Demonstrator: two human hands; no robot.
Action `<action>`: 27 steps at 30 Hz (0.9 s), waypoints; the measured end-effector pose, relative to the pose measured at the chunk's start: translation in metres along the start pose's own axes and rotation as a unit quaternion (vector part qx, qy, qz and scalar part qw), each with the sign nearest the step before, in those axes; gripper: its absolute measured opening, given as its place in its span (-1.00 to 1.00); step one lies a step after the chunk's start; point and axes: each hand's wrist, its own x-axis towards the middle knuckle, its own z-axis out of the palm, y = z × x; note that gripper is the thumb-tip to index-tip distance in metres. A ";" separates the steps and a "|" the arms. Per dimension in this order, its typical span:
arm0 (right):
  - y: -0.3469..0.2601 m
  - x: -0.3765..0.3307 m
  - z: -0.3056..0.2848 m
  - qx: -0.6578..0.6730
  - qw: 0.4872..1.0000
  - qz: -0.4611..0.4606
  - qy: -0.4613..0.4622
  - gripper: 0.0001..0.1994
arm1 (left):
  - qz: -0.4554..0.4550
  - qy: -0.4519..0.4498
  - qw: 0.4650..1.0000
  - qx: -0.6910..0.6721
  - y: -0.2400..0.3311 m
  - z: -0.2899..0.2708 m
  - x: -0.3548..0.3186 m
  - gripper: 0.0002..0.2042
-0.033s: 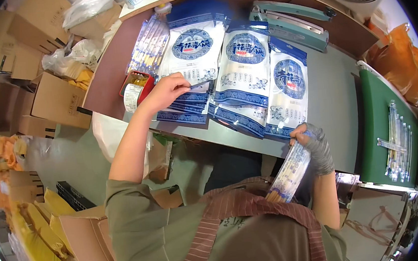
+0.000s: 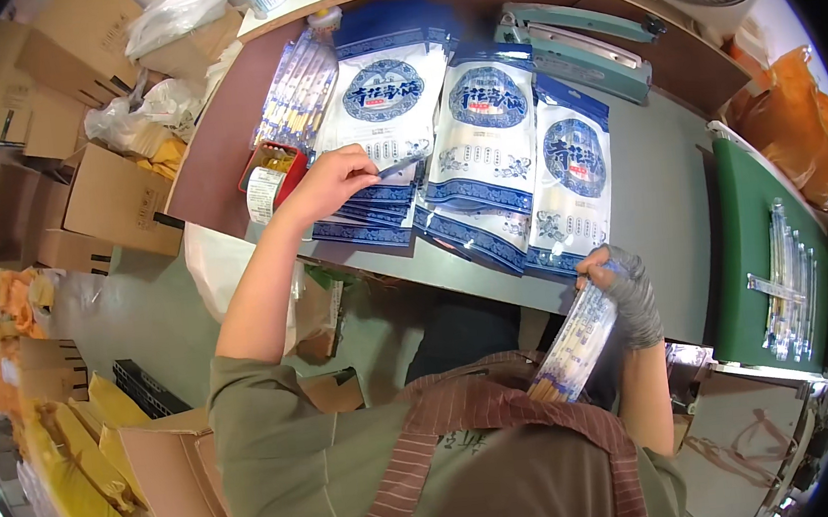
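Observation:
My left hand [image 2: 332, 180] reaches over the grey table [image 2: 663, 205] and pinches the lower edge of a blue-and-white printed pouch [image 2: 382, 112] on the left stack. Two more stacks of the same pouches [image 2: 486, 127] [image 2: 570, 169] lie fanned out beside it. My right hand [image 2: 621, 283], in a grey glove, is at the table's near edge and holds a clear packet of chopsticks [image 2: 572, 348] that hangs down toward my lap.
More clear chopstick packets [image 2: 298, 85] lie left of the pouches, next to a small red box [image 2: 271, 173]. A green heat sealer [image 2: 573, 44] stands behind the pouches. A green mat [image 2: 749, 266] with clear packets is at right. Cardboard boxes [image 2: 114, 198] crowd the floor left.

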 end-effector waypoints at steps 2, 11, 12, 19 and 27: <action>-0.004 -0.001 0.000 -0.025 1.000 -0.004 -0.006 -0.77 | -0.020 0.015 1.000 -0.009 0.007 -0.002 0.004 -0.88; -0.003 -0.018 -0.018 -0.011 0.999 -0.033 -0.001 -0.76 | 0.029 0.169 0.982 -0.078 0.035 0.030 0.031 -0.73; -0.001 -0.021 -0.022 -0.020 0.999 -0.040 0.008 -0.76 | -0.002 0.191 0.981 0.002 0.054 0.038 0.037 -0.73; 0.006 -0.044 -0.040 0.011 0.998 -0.037 0.044 -0.77 | 0.132 0.110 0.983 0.066 0.185 0.222 0.082 -0.95; 0.027 -0.074 -0.079 0.038 0.979 -0.142 0.141 -0.82 | 0.020 -0.222 0.936 -0.274 0.188 0.242 0.095 -0.53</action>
